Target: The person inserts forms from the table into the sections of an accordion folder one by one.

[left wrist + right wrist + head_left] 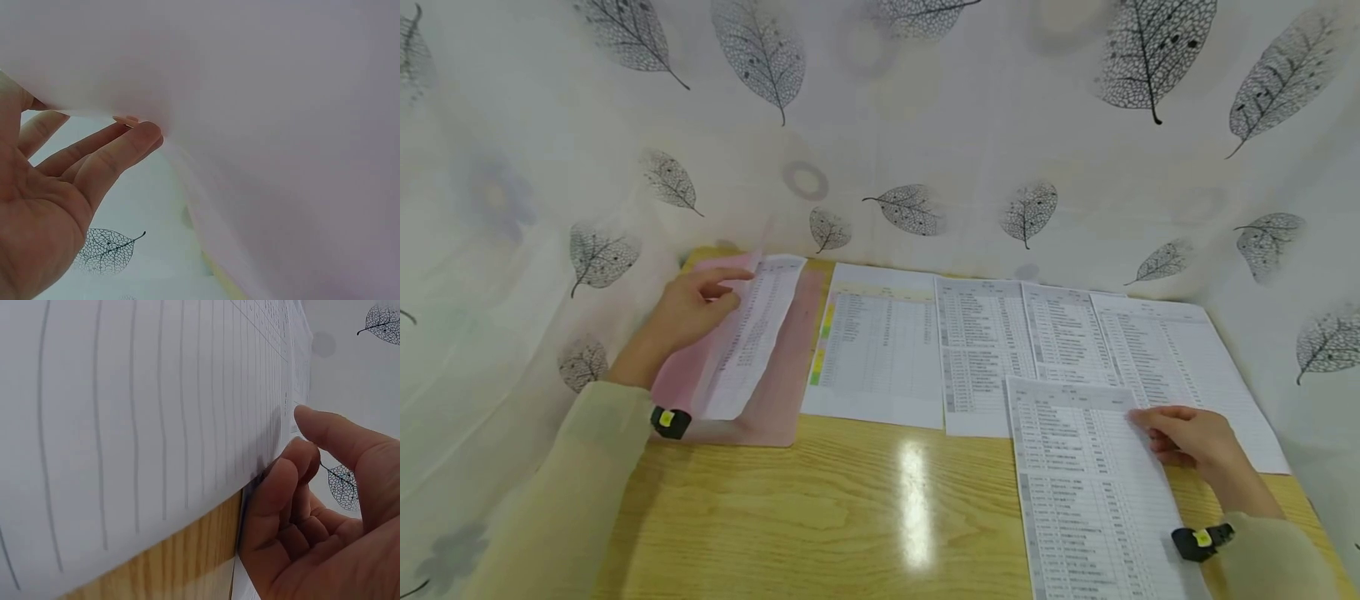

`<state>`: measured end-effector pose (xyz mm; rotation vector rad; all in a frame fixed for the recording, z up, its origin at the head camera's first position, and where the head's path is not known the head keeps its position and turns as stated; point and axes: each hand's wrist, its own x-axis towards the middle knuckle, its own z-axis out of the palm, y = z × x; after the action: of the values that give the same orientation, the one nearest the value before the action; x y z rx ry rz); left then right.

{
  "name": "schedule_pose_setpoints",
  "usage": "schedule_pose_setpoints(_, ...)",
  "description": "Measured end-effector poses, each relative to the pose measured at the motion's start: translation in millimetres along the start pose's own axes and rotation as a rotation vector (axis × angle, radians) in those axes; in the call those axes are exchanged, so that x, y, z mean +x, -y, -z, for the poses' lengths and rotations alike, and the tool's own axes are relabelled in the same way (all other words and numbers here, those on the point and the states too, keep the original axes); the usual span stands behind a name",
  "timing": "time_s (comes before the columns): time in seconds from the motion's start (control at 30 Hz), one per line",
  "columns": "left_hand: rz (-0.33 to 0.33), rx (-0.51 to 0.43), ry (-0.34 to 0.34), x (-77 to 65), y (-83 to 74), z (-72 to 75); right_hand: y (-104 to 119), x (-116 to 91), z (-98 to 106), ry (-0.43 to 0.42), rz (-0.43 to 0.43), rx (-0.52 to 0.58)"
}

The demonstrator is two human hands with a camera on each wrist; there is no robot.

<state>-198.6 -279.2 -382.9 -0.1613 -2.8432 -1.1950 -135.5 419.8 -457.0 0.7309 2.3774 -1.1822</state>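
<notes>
On the left of the table, a pink folder (781, 423) lies with its thin cover raised. My left hand (688, 312) holds that cover by its edge, and in the left wrist view the pale pink cover (269, 125) fills most of the picture. A printed sheet (760, 333) with a curling right side rests inside the folder. At the right, my right hand (1195, 442) pinches the upper right edge of a printed table sheet (1086, 492). In the right wrist view the ruled sheet (144, 425) sits between thumb and fingers.
Behind lie a sheet with coloured left cells (880, 350) and several overlapping printed sheets (1195, 358). Bare wood table (820, 492) shows in front. A leaf-patterned white curtain (880, 125) encloses the back and sides.
</notes>
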Motion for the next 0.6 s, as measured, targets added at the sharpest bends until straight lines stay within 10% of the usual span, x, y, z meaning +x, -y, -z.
schedule_pose_setpoints(0.6,-0.008,0.002,0.008,0.8,-0.7,-1.8,6.0,-6.7,-4.5,-0.072,0.013,-0.012)
